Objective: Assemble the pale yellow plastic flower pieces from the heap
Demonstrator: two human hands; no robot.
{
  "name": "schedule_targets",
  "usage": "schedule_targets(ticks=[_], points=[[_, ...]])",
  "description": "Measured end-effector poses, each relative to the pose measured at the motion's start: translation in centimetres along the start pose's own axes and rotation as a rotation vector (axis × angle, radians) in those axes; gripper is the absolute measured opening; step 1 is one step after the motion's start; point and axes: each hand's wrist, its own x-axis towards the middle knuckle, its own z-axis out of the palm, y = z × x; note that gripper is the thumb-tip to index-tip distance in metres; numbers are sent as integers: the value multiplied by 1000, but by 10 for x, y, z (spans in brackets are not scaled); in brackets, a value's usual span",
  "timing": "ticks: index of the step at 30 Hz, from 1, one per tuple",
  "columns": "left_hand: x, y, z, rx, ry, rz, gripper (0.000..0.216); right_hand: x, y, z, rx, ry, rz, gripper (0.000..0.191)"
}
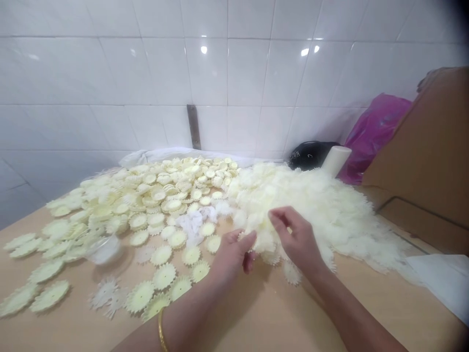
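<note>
A: Hands, what pose?
B: Both reach in from the near side, over the table. Left hand: fingers half-curled, thumb tip near the index finger. Pale toothed edge right at the thumb; can't tell if it's gripped. Gold bangle on that wrist.
A: Right?
B: Right hand: just beside the left, slightly farther out. Thumb and index tips brought together, other fingers folded. Tips sit at the pale heap; can't tell whether anything thin is pinched.
A: Where are the toothed discs?
B: Loose yellow discs lie flat left of the left hand, nearest ones by the forearm. Ragged thin pieces beside those. Heap of thin pale discs around and beyond the right hand, spreading right. Disc pile farther out, to the left.
A: Containers?
B: Small translucent bowl among the discs at left; can't make out contents. Cardboard box at right, inside not visible. Magenta plastic bag behind it, contents hidden.
A: Any text?
B: Black bundle near the wall has small pale marks, too blurred to read. White roll tilts beside it. Tiled wall behind.
</note>
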Motion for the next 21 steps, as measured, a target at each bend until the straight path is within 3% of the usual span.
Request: schedule_targets(ticks=[5,8,12,15,18,21], points=[[-1,3,0,-29,59,-42,38,-7,-12,4,321,-340,186,21],[-1,5,1,-18,36,-51,41,-11,-17,8,347,-425,207,17],[-1,4,1,-44,31,-108,48,-11,-17,9,373,-420,209,14],[0,6,1,-119,-47,-125,52,-8,-10,7,384,-377,227,18],[-1,9,3,-160,-135,-113,36,-4,-2,7,362,-340,223,24],[-2,11,4,-198,-51,-154,24,-3,2,8,315,-313,212,28]])
